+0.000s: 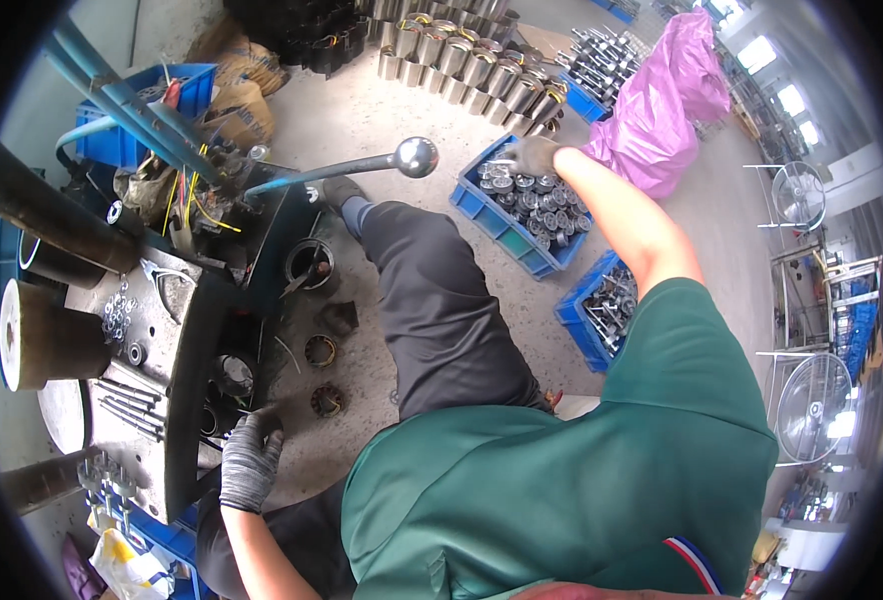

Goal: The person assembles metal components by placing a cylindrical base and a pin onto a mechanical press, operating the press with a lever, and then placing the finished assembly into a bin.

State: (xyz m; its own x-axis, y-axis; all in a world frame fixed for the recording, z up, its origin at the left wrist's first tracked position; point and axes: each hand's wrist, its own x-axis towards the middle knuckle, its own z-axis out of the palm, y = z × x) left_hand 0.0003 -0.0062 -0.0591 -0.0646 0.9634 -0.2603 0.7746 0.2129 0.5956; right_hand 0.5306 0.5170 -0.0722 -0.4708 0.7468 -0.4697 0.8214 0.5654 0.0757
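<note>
Right hand (534,157) at blue parts bin (492,234), grip unclear; left hand (251,464) beside bench (167,335).

The left glove (250,465) is mottled grey and white, the right glove (535,156) grey; the far bin (474,208) blue, its metal parts (547,210) silver; the shirt (522,490) green, with red-white-blue trim (694,564).

Workshop: grimy metal bench (169,345), ball-ended lever (337,171), rows of steel cylinders (479,66), blue crates (494,232) of metal parts (540,212).

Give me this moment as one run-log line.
right hand: gloved, at blue bin of metal parts | left hand: gloved, near workbench | grasp: unclear
</note>
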